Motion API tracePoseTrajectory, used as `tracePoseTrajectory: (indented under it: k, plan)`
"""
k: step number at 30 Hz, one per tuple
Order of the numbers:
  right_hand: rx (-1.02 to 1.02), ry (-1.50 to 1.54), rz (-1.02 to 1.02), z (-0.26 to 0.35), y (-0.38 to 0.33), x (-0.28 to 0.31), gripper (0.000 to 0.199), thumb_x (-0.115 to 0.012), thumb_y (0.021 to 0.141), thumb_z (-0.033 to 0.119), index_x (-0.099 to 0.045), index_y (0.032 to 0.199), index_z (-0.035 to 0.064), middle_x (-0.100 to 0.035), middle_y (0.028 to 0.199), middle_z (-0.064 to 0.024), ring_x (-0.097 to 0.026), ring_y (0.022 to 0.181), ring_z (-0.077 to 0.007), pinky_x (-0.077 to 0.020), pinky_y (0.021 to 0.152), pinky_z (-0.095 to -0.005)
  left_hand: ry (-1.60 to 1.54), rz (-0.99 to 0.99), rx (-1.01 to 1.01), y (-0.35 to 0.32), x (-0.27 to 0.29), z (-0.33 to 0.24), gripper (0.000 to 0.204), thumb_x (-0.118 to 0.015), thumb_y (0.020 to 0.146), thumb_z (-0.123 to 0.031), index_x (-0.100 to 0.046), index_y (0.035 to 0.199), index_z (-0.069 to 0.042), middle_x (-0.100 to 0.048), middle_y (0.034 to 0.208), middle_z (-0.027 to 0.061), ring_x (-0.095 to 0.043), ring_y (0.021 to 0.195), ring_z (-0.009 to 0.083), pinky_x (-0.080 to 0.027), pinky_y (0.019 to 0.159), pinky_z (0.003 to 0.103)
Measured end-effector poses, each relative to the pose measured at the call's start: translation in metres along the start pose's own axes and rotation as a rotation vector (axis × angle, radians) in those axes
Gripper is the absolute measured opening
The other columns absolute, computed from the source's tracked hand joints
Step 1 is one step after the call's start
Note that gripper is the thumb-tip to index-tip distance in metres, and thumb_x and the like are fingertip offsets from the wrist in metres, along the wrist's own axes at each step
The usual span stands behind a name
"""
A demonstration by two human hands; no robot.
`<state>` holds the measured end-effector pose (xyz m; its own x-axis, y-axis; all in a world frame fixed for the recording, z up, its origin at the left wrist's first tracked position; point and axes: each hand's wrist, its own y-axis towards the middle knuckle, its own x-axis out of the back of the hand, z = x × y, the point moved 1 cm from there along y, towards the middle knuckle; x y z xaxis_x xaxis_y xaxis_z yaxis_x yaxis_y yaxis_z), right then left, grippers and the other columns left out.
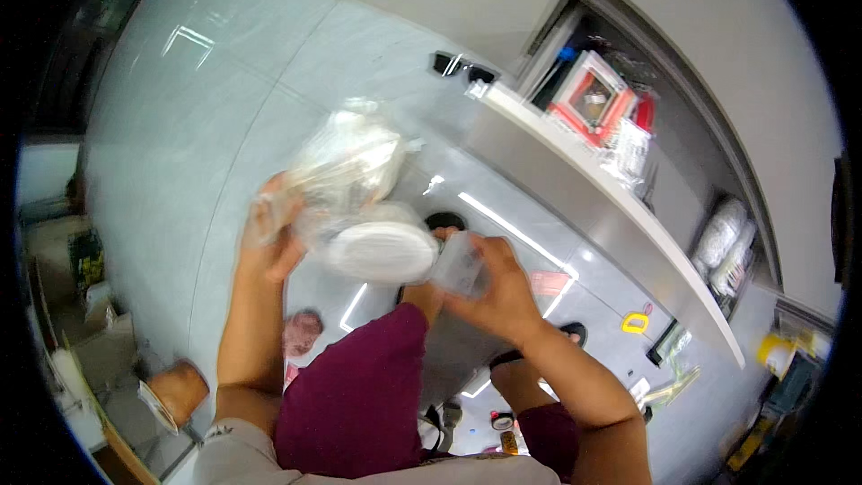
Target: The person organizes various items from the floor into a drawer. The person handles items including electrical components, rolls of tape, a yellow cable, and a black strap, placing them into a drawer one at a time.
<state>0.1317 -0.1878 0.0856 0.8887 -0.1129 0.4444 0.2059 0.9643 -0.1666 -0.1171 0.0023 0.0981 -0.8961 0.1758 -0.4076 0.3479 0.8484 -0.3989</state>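
My left hand [274,229] is closed on a clear, crinkled plastic bag [355,157], held above the floor in front of me. White round things [382,251], like stacked bowls or lids, show at the bag's lower end; motion blur hides their exact kind. Between the fingers and thumb of my right hand [503,296] is a small translucent plastic piece [460,265], close beside the white rounds. Whether that piece touches them I cannot tell.
An open drawer [611,189] juts out at the right, holding a red-framed box [593,99] and white wrapped packs [723,238]. Sunglasses [462,67] lie near its corner. On the tiled floor are a yellow ring-shaped thing [636,322] and other small items. A brown container [175,395] stands at lower left.
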Motion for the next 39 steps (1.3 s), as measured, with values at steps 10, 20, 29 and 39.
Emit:
tracePoseTrajectory:
  k: [10,20,29,39]
  plan:
    - [-0.074,0.237,0.015,0.1,-0.073,0.199,0.077,-0.08,0.066,0.034,-0.046,0.124,-0.0028,-0.051,0.109,-0.0189,-0.055,0.092,-0.0266,-0.0481,0.079,-0.0328,-0.102,0.353,0.257,-0.027,-0.236,-0.082,0.037,-0.056,0.087,-0.01,-0.047,0.118,0.008,-0.059,0.108,0.0186,-0.061,0.098,0.0276,-0.051,0.087,0.04]
    - [-0.601,0.825,-0.139,0.023,-0.052,0.307,0.056,-0.074,0.073,0.037,-0.052,0.112,0.0027,-0.056,0.1,-0.0078,-0.056,0.088,-0.017,-0.0515,0.072,-0.0304,0.106,0.312,0.627,0.047,-0.394,0.023,0.025,-0.049,0.092,-0.01,-0.046,0.115,0.0,-0.055,0.112,0.0136,-0.056,0.105,0.0265,-0.045,0.094,0.04]
    - [-0.653,1.053,-0.178,-0.088,0.024,0.311,0.057,-0.069,0.079,0.028,-0.042,0.12,-0.0013,-0.05,0.107,-0.0111,-0.063,0.085,-0.0235,-0.0568,0.069,-0.0343,-0.006,0.226,0.548,0.132,-0.416,0.12,0.022,-0.041,0.095,-0.006,-0.042,0.116,0.0,-0.052,0.111,0.016,-0.055,0.099,0.0289,-0.051,0.086,0.043]
    - [-0.804,0.605,-0.53,-0.157,0.006,0.348,0.076,-0.075,0.067,0.03,-0.038,0.126,0.0011,-0.053,0.111,-0.0134,-0.055,0.089,-0.0239,-0.0488,0.074,-0.0357,0.391,0.456,0.648,0.122,-0.46,0.196,0.034,-0.049,0.089,-0.003,-0.04,0.122,-0.01,-0.05,0.12,0.0052,-0.047,0.112,0.0223,-0.041,0.093,0.042]
